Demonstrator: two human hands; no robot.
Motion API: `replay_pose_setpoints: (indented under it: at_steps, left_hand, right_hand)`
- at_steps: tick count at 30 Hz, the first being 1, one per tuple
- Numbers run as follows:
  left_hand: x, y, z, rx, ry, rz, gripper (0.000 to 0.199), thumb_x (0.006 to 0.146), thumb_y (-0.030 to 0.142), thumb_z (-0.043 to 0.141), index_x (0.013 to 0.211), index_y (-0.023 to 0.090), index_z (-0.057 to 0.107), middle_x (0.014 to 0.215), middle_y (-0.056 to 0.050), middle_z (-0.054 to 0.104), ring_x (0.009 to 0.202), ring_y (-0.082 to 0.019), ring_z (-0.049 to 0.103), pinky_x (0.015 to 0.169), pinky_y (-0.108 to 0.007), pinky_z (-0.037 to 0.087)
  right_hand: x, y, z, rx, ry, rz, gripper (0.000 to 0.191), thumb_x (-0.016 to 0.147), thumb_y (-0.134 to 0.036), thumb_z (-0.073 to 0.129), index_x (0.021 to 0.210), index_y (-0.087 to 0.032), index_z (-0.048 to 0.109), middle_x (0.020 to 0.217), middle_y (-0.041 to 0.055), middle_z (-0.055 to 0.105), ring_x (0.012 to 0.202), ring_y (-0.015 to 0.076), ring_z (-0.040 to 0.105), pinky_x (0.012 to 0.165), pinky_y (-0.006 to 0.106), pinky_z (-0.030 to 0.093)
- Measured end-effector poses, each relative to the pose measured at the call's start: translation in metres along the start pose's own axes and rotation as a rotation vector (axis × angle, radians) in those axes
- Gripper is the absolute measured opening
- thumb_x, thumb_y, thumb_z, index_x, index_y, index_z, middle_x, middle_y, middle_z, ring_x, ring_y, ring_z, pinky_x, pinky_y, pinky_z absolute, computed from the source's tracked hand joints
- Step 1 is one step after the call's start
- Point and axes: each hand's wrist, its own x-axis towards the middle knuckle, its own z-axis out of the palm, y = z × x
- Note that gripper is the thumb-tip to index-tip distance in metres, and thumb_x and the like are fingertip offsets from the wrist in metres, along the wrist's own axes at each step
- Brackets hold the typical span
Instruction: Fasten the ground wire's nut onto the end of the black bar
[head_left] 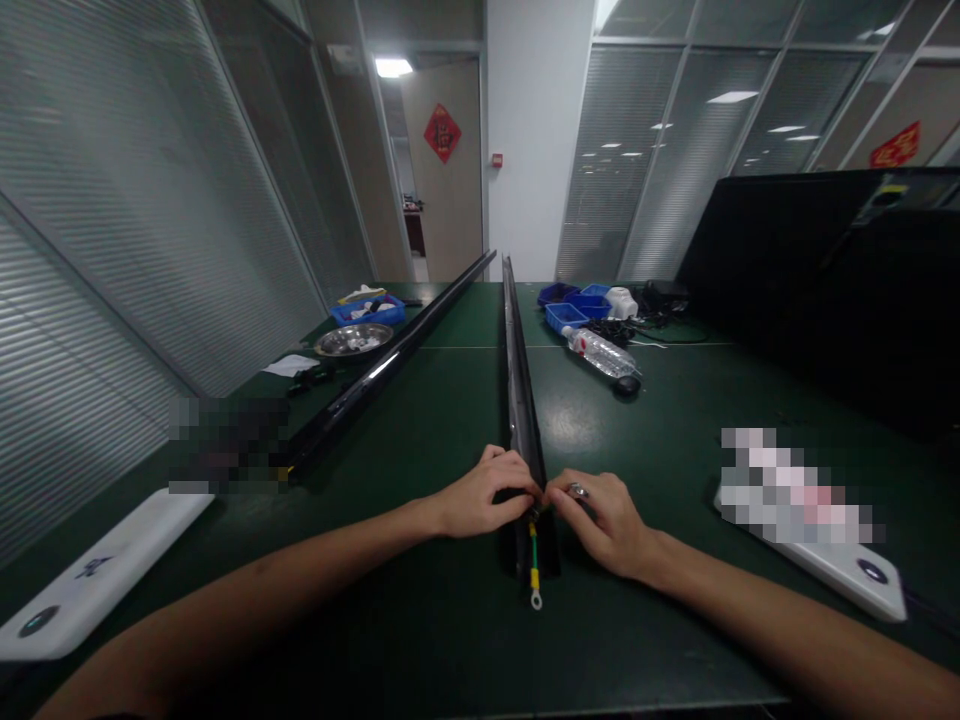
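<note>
A long dark channel (pixel 517 380) lies lengthwise on the green table, its near end between my hands. My left hand (pixel 499 492) reaches over its left edge, thumb and forefinger pinched together inside the channel. From the right, my right hand (pixel 604 515) meets it with closed fingertips; a ring shows on one finger. Whatever small part the fingertips hold is hidden. Just below them hangs a short green wire (pixel 535 552) with yellow sleeves and a ring terminal, lying along the channel and past its near end.
A second long dark channel (pixel 397 355) lies to the left. Behind it are a metal bowl (pixel 354 341) and a blue basket (pixel 367 312). At right are a plastic bottle (pixel 602 354), blue trays (pixel 566 317) and cables. White devices (pixel 105 570) flank my arms.
</note>
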Motion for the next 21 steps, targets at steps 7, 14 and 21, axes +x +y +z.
replay_pose_setpoints:
  at_steps: [7, 14, 21]
  left_hand:
    - [0.0, -0.0011, 0.0012, 0.0, -0.001, -0.007, 0.017, 0.102, 0.024, 0.052, 0.101, 0.02, 0.069, 0.103, -0.003, 0.071, 0.109, -0.021, 0.059, 0.104, -0.037, 0.029]
    - [-0.0009, -0.0039, 0.0032, 0.012, 0.008, 0.008, 0.017, 0.102, 0.024, 0.052, 0.105, 0.021, 0.068, 0.105, -0.003, 0.071, 0.11, -0.021, 0.058, 0.104, -0.037, 0.029]
    - [-0.0001, -0.0004, 0.0005, 0.02, -0.009, -0.006, 0.016, 0.101, 0.022, 0.052, 0.1, 0.02, 0.068, 0.104, -0.002, 0.071, 0.109, -0.02, 0.058, 0.103, -0.037, 0.029]
  right_hand:
    - [0.0022, 0.0016, 0.0016, 0.032, 0.002, 0.027, 0.022, 0.107, -0.022, 0.047, 0.094, -0.017, 0.064, 0.078, 0.0026, 0.066, 0.066, 0.0138, 0.064, 0.065, 0.024, 0.048]
    - [0.0015, -0.0061, 0.0073, -0.06, 0.081, 0.071, 0.024, 0.107, -0.021, 0.047, 0.089, -0.017, 0.062, 0.07, 0.0003, 0.064, 0.056, 0.0123, 0.06, 0.058, 0.024, 0.044]
    - [-0.0005, 0.0028, -0.0007, -0.004, -0.021, -0.021, 0.023, 0.108, -0.023, 0.046, 0.095, -0.017, 0.065, 0.079, 0.0027, 0.067, 0.065, 0.0139, 0.063, 0.063, 0.025, 0.045]
